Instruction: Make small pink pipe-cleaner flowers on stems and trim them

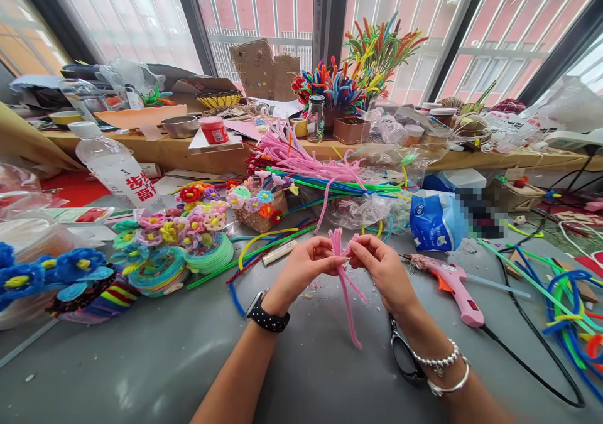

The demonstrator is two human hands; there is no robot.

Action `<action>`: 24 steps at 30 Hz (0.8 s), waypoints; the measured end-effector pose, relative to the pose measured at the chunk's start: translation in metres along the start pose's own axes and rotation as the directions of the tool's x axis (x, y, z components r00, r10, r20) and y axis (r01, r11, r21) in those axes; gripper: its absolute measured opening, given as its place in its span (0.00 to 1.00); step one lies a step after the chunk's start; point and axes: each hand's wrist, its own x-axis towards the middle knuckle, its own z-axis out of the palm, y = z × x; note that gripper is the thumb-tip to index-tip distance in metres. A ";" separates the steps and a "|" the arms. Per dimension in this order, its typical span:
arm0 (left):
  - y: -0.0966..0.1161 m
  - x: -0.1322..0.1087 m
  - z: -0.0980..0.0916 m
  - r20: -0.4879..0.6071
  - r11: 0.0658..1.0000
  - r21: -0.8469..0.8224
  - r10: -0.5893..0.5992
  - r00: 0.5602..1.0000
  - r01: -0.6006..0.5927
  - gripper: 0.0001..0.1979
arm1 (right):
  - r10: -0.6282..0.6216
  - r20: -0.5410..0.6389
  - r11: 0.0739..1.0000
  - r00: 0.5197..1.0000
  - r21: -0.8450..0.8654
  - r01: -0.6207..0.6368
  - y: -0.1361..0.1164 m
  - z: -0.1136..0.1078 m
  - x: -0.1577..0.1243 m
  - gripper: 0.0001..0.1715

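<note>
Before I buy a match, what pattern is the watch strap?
Black strap with white dots; head view.

Pink stems (348, 308) — partly hidden by hands (306, 264) (384, 270)

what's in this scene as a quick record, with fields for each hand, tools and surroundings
left hand: pinches pink pipe cleaners
right hand: pinches the same pink pipe cleaners
tools: pink glue gun, lying on the grey table; black-handled scissors, partly hidden by the right forearm
left side: plastic bottle, pipe-cleaner flowers
right side: blue tissue pack
behind: heap of pink pipe-cleaner stems
</note>
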 end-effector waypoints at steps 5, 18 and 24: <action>-0.004 0.002 -0.003 -0.098 0.998 0.005 0.057 0.994 -0.057 0.13 | 0.050 0.244 0.972 0.968 -0.235 0.009 -0.009 -0.003 -0.004 0.21; 0.005 -0.003 -0.003 0.048 1.000 -0.010 0.027 0.998 -0.027 0.12 | 0.033 0.357 0.994 0.934 -0.111 0.007 -0.011 -0.022 0.002 0.14; 0.002 -0.002 -0.004 0.070 1.000 -0.006 -0.023 0.997 0.023 0.14 | 0.050 0.283 0.998 0.958 0.009 -0.055 -0.008 -0.015 0.001 0.10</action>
